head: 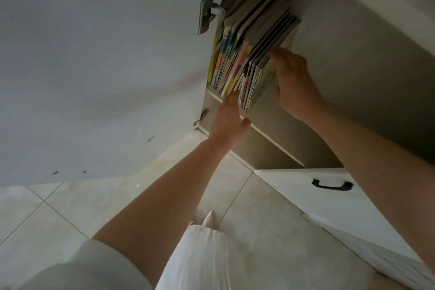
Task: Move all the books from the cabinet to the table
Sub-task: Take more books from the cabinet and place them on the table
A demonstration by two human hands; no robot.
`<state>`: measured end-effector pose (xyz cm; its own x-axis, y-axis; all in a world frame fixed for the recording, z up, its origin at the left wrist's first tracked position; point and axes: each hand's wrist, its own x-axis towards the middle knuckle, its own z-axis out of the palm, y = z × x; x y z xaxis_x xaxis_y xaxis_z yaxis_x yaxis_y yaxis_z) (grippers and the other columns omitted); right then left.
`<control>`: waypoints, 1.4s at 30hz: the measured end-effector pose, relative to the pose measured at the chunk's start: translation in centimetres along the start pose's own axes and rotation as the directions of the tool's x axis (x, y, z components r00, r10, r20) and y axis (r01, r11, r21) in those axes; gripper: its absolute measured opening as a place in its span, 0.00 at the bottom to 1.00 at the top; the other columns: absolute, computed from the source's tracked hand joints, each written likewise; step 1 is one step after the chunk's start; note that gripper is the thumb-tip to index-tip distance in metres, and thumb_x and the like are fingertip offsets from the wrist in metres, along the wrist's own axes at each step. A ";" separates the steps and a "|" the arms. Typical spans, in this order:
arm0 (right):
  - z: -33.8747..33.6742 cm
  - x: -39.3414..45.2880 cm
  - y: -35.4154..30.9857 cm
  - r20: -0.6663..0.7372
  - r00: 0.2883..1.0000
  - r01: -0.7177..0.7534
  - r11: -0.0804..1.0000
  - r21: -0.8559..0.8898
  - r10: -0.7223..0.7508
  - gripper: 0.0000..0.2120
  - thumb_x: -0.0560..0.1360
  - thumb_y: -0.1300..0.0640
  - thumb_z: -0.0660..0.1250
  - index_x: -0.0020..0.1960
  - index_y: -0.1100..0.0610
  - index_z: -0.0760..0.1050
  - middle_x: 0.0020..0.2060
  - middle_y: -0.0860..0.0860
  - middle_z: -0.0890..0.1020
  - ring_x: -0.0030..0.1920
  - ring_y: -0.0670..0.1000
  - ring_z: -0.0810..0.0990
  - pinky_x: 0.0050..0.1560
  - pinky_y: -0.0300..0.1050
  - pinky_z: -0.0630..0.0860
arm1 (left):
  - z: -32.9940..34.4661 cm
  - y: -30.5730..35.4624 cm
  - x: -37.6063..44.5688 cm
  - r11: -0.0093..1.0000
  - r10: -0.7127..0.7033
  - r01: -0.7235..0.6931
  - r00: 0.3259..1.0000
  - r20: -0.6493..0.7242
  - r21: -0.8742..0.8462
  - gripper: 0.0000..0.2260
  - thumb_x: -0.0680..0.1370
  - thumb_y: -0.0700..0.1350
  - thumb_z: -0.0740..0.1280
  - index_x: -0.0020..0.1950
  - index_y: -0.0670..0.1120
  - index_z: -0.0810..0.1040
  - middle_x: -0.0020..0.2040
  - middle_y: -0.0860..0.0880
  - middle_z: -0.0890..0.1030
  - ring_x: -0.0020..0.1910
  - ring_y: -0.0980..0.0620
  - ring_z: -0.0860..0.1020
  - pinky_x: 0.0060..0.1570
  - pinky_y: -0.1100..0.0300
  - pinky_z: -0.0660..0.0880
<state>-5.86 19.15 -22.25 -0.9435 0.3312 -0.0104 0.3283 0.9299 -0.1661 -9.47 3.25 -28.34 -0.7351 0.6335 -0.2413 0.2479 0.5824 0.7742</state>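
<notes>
Matt white painted cabinet door with brushed-metal hinge; thin glossy paper-covered books — colourful spines; smooth pale floor tiles — faint sheen; dark metal drawer handle.

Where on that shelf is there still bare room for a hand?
The shelf is bare right of the right hand, up to the cabinet's side wall. Left of that it is crowded: books fill it to the open door, with the left hand below.

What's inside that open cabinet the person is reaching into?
A row of thin, colourful books stands on a shelf in the cabinet. The left hand and right hand bracket the nearest bunch. Anything behind the books is hidden.
</notes>
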 end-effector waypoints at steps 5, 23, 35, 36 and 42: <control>1.4 3.1 1.3 -0.064 0.995 0.071 0.997 -0.040 -0.074 0.40 0.67 0.75 0.65 0.75 0.58 0.57 0.71 0.58 0.65 0.69 0.64 0.63 0.68 0.57 0.67 | 1.8 -0.7 3.7 0.997 0.045 -0.054 0.986 -0.162 -0.052 0.36 0.73 0.41 0.72 0.77 0.44 0.58 0.74 0.44 0.67 0.72 0.43 0.68 0.66 0.44 0.72; 1.0 5.5 2.2 -0.050 0.971 0.223 0.957 -0.186 -0.235 0.27 0.66 0.66 0.72 0.63 0.59 0.71 0.62 0.60 0.71 0.59 0.66 0.69 0.54 0.58 0.72 | 4.6 -1.5 6.1 0.980 -0.018 -0.045 0.949 -0.316 -0.192 0.29 0.71 0.39 0.73 0.70 0.43 0.68 0.68 0.44 0.71 0.66 0.42 0.73 0.58 0.46 0.78; 2.5 5.1 4.4 0.021 0.982 0.189 0.978 -0.093 -0.188 0.25 0.70 0.68 0.69 0.65 0.56 0.71 0.71 0.56 0.66 0.73 0.69 0.54 0.68 0.62 0.63 | 7.4 -1.5 7.7 0.986 0.021 -0.091 0.897 -0.441 -0.139 0.30 0.71 0.43 0.74 0.68 0.44 0.63 0.66 0.43 0.75 0.62 0.41 0.77 0.52 0.45 0.81; 2.6 5.0 4.5 0.018 0.982 0.188 0.979 -0.076 -0.187 0.24 0.71 0.68 0.69 0.65 0.56 0.71 0.72 0.56 0.65 0.73 0.69 0.53 0.69 0.61 0.61 | 7.6 -1.5 7.8 0.988 0.021 -0.088 0.891 -0.454 -0.128 0.31 0.70 0.43 0.75 0.68 0.43 0.64 0.66 0.42 0.74 0.63 0.41 0.76 0.53 0.45 0.80; 2.7 5.7 5.1 0.083 0.978 0.197 0.980 -0.035 -0.193 0.24 0.71 0.69 0.69 0.63 0.54 0.70 0.78 0.54 0.50 0.76 0.67 0.46 0.71 0.60 0.59 | 8.0 -1.6 9.3 0.997 0.026 -0.055 0.906 -0.421 -0.057 0.37 0.67 0.47 0.77 0.67 0.51 0.57 0.64 0.42 0.76 0.61 0.40 0.77 0.56 0.42 0.78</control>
<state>-9.66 25.37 -25.81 -0.9896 0.1306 -0.0602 0.1375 0.9820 -0.1298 -11.67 12.26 -36.49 -0.9259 0.3747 0.0480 0.2515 0.5165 0.8185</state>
